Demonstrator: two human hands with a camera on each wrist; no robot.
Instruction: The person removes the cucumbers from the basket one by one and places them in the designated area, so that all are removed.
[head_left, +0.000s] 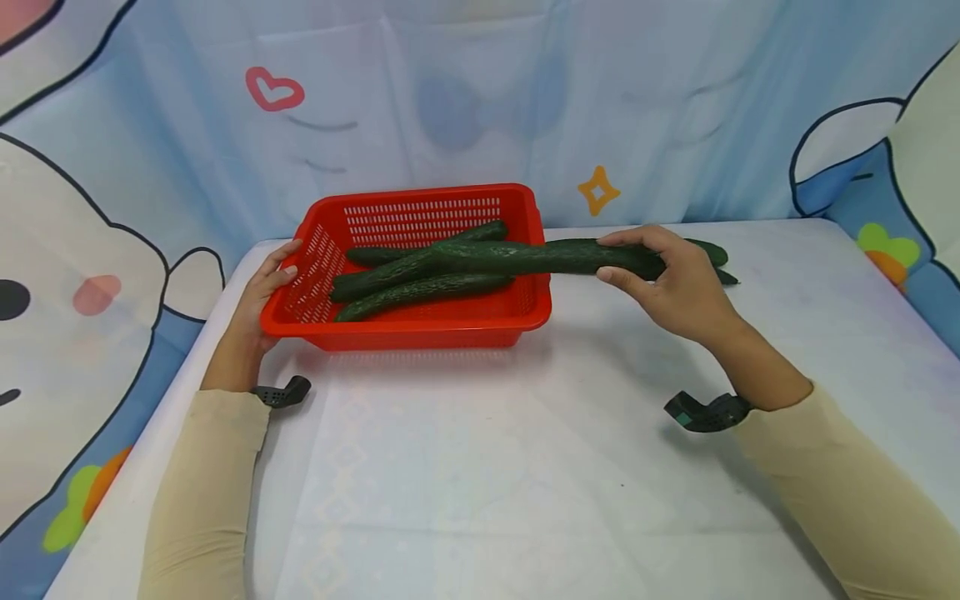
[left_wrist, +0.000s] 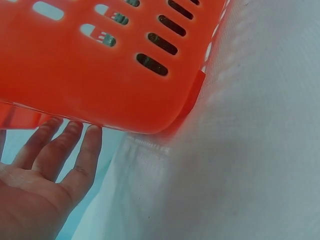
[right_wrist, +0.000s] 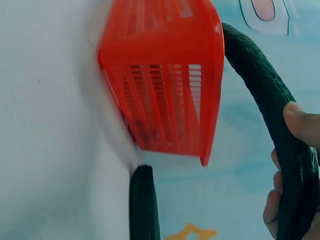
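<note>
- Red basket point(head_left: 525, 312): one, slotted plastic, on the table.
- Cucumbers, total in view: five, possibly more hidden behind the right hand.
- Cucumbers lying inside the basket: three point(head_left: 420, 292), point(head_left: 382, 277), point(head_left: 480, 232); they overlap, so the count is by visible ends.
- Cucumber held in hand: one point(head_left: 525, 255), long, its far end over the basket's right rim.
- Cucumber on the table behind that hand: one tip showing point(head_left: 712, 250); a second thin end just below it may be another, cannot tell.
- Hands: two, left hand point(head_left: 258, 296) and right hand point(head_left: 667, 283).
- Wrist-worn cameras: two, one per arm point(head_left: 281, 392), point(head_left: 705, 412).
- Table point(head_left: 525, 467): one, white cloth.
</note>
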